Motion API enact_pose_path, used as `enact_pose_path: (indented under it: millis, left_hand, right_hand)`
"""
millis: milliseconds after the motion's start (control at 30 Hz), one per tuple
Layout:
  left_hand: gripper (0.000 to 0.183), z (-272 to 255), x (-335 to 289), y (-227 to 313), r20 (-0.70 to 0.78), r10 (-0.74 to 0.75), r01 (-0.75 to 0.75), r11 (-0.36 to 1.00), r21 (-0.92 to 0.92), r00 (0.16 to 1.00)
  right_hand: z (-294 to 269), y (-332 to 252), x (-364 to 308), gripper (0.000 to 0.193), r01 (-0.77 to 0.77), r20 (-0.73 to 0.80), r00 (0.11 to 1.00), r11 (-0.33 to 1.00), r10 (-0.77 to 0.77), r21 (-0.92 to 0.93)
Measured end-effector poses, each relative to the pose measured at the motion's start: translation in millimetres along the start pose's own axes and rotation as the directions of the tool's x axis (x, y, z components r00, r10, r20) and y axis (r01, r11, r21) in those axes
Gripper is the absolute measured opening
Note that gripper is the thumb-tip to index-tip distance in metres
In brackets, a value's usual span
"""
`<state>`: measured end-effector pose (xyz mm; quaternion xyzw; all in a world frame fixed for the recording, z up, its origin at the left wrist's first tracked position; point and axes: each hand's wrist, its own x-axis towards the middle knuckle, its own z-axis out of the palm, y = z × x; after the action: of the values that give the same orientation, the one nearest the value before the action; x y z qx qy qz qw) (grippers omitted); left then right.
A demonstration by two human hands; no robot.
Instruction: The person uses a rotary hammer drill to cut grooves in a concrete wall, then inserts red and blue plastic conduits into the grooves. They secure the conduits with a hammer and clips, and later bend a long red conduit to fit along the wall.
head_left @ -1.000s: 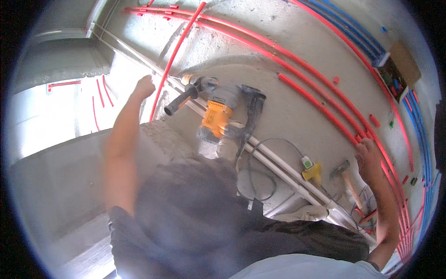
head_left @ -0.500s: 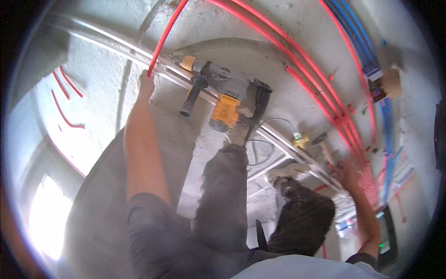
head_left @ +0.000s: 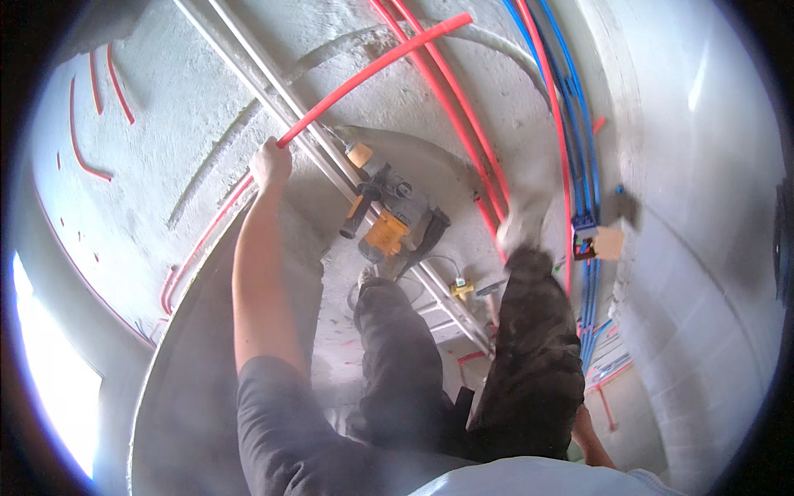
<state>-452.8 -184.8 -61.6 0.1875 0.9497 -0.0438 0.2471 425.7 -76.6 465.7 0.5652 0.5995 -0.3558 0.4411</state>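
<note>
My left hand [head_left: 270, 167] is closed around a red plastic pipe [head_left: 376, 73], whose free end slants up to the right above the floor. Another stretch of red pipe [head_left: 207, 237] runs down and left from beside this hand; whether it is the same pipe I cannot tell. My right forearm [head_left: 588, 436] shows at the lower right, and the hand is out of sight behind my right leg [head_left: 538, 339]. Below and right of my left hand, a grey and orange rotary hammer drill [head_left: 389, 231] lies across two pale pipes, close to my left foot.
Pale pipes [head_left: 256, 89] cross the rough concrete floor [head_left: 165, 107]. Red pipes [head_left: 451, 95] and blue pipes [head_left: 589, 149] run along the right. A small open cardboard box [head_left: 609, 243] sits by the blue ones. A hammer [head_left: 492, 289] lies between my legs, next to a yellow fitting [head_left: 462, 288].
My view has shifted right, and my right foot has stepped forward. The pipe in my left hand now tilts right. My right hand has drawn back from beside the hammer, out of sight.
</note>
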Motion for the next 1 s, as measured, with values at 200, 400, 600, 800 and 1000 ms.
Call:
enact_pose_path:
  millis: [200,400,600,800,1000]
  left_hand:
    - [0.033,6.3,1.8,9.4,0.362,0.035,-0.065,0.995,0.07,0.932]
    - [0.026,-20.0,1.6,18.1,0.422,-0.027,0.006,0.999,0.051,0.906]
    - [0.022,-20.6,-14.3,30.7,0.256,-0.186,0.17,0.982,0.085,0.948]
    - [0.045,-89.5,-54.7,136.8,-0.026,-0.122,0.109,0.95,-0.293,0.992]
    - [0.04,-232.2,-280.4,172.4,0.167,-0.258,0.306,0.845,-0.438,0.952]
  right_hand:
    - [-202.0,-151.0,221.5,0.036,0.181,0.059,0.983,0.975,-0.174,-0.129]
    - [-312.8,-544.4,491.8,0.042,0.813,-0.149,0.067,0.141,-0.987,-0.564]
    - [-225.3,-767.9,514.4,0.053,0.723,0.482,0.573,0.133,-0.663,-0.678]
    - [-221.9,-751.8,531.9,0.038,0.866,0.491,0.328,0.05,-0.807,-0.498]
    - [-230.9,-786.8,541.9,0.058,0.883,0.614,0.435,0.179,-0.658,-0.434]
